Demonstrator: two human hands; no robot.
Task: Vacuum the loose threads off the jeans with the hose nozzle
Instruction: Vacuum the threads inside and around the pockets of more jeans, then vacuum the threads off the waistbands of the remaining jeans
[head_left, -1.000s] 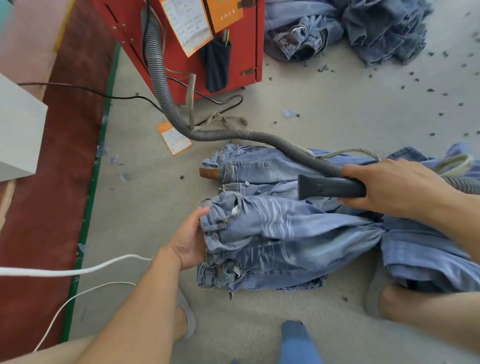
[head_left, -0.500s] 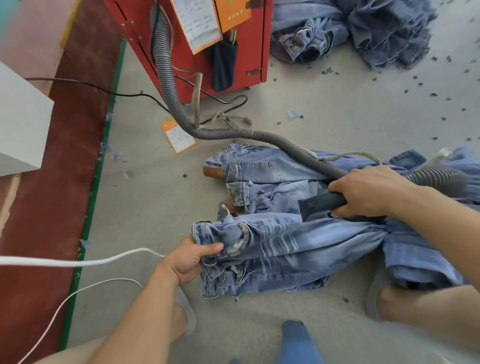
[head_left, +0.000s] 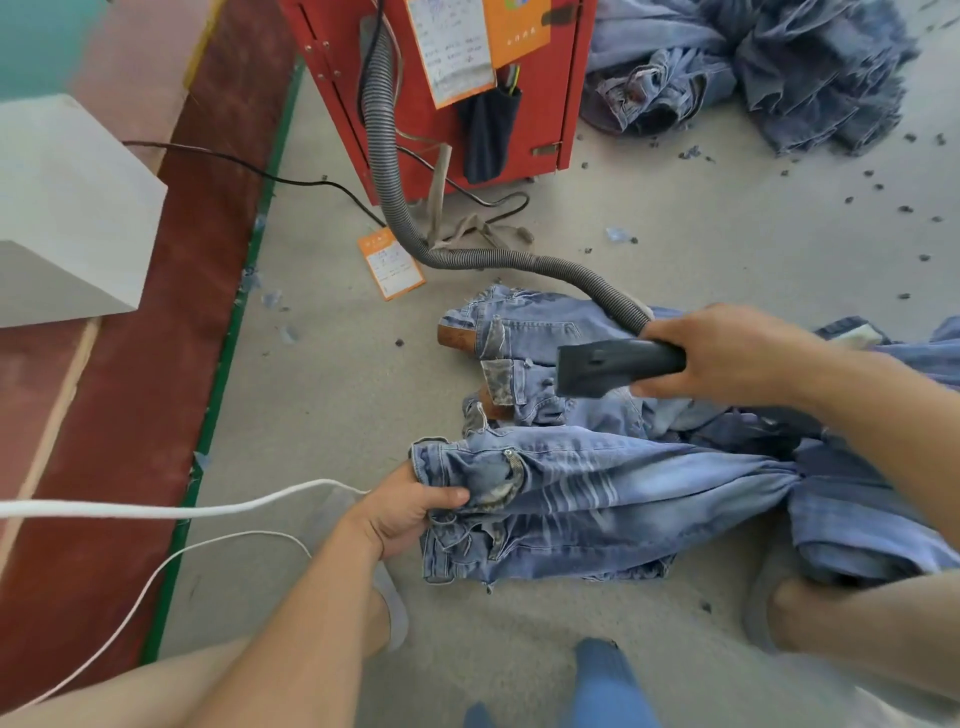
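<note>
Light blue jeans (head_left: 613, 493) lie stretched across the grey floor in front of me, over another pair (head_left: 524, 332) whose waistband shows behind. My left hand (head_left: 410, 512) grips the waistband end of the near jeans, thumb over the denim. My right hand (head_left: 727, 353) holds the dark flat nozzle (head_left: 602, 366), which points left a little above the back pair. The ribbed grey hose (head_left: 395, 208) curves from the nozzle up to the red vacuum cabinet (head_left: 561, 78).
A heap of jeans (head_left: 753, 67) lies at the back right, with thread bits scattered on the floor. An orange tag (head_left: 390, 262) and black cable (head_left: 270, 174) lie left of the cabinet. A white box (head_left: 67, 208) and white cords (head_left: 156, 512) are at left. My feet flank the jeans.
My left hand pulled the waistband down and toward me and took a firmer grip. My right hand dipped the nozzle toward the denim, then lifted it level again.
</note>
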